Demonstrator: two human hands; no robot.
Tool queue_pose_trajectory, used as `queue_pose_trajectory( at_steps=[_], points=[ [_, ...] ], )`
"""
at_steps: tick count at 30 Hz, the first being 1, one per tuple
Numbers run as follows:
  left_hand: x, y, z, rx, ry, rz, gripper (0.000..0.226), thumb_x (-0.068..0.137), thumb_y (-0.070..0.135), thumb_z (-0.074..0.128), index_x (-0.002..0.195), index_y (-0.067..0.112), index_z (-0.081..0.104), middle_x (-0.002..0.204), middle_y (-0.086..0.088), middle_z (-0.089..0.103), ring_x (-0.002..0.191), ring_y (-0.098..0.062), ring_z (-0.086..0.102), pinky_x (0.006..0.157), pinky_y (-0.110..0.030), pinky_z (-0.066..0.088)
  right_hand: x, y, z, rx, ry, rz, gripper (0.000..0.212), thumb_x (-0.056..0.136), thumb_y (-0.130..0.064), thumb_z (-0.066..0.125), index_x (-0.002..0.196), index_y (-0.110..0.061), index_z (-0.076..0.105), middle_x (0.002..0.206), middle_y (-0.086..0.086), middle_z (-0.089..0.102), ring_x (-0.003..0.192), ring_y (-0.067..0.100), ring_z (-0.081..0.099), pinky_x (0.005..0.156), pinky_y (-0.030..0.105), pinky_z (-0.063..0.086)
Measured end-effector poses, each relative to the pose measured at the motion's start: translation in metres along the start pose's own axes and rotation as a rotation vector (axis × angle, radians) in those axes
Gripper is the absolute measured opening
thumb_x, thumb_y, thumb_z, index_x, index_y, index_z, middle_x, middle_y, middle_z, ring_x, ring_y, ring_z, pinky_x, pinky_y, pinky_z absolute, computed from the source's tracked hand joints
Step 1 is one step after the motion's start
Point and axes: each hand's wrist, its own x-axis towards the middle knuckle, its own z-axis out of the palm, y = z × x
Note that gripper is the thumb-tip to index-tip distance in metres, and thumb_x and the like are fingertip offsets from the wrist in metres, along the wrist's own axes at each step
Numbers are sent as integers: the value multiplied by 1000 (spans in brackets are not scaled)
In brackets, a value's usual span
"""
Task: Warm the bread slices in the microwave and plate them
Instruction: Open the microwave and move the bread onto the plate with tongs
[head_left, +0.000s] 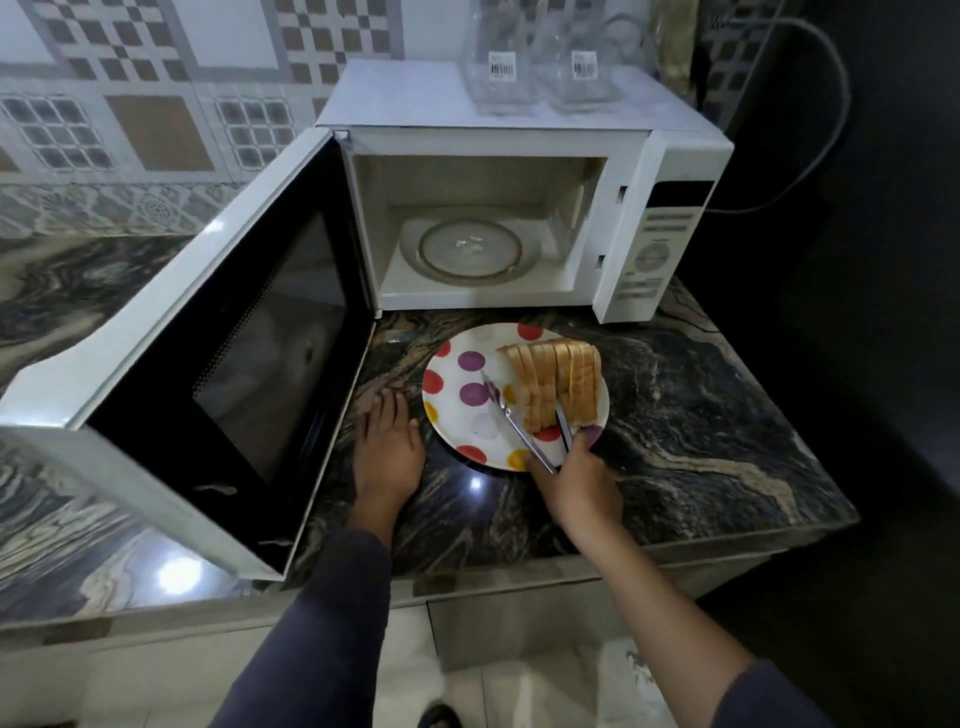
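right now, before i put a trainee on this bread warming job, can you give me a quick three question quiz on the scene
1. True or false: the door of the white microwave is shut.
2. Where does the sliced bread lie? A) on the glass turntable B) on the round polka-dot plate C) straight on the dark marbled countertop
3. Fill in: the right hand grips a pair of ____, its arms set either side of the slices.

Key
1: false, the door stands wide open.
2: B
3: metal tongs
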Motion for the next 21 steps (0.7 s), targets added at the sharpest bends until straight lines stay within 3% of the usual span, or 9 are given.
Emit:
queue_pose_trajectory(
  at_steps=[3,7,11,14,16,18,21],
  points=[
    [-18,3,-3,-58,-15,-60,49,100,25,25,146,8,25,156,-8,19,145,-19,12,117,-37,7,-12,10,-3,40,7,-51,67,86,-52,55,131,-8,34,121,17,59,108,37,58,78,40,48],
    [-53,20,-11,-377,-4,-184,47,100,34,29,139,10,40,153,-9,28,143,-24,19,116,-41,10,-34,34,-14,29,-21,-66,65,83,-56,55,125,-8,38,123,15,58,109,35,58,76,37,45],
    [-102,49,-21,-962,5,-181,57,89,61,36,112,15,62,121,-10,60,118,-27,53,105,-42,38,-61,64,-25,39,-38,-151,63,82,-54,58,124,-12,36,118,11,60,103,32,61,68,34,44],
    [-134,81,-38,-1275,-125,-231,52,94,55,33,127,20,52,123,4,56,116,-13,51,102,-31,37,-77,87,-37,114,-35,-243,64,80,-56,59,125,-17,36,96,2,61,82,22,61,56,29,42],
    [-149,99,-46,-1423,-255,-226,49,94,51,31,126,20,52,114,3,61,107,-14,57,95,-29,40,-85,98,-45,209,-61,-313,59,79,-55,62,121,-20,40,83,-6,56,71,13,57,52,25,39],
    [-161,111,-54,-1563,-389,-180,51,87,55,36,115,18,58,105,-1,67,96,-18,63,88,-31,49,-91,104,-54,351,-121,-356,50,79,-50,65,116,-23,46,84,-11,59,74,7,58,58,21,43],
    [-171,122,-65,-1743,-447,-128,54,81,54,50,115,12,59,112,-10,66,99,-24,63,89,-32,52,-101,106,-70,508,-256,-423,32,83,-38,67,106,-25,49,77,-11,59,60,-6,57,51,11,38]
  ],
)
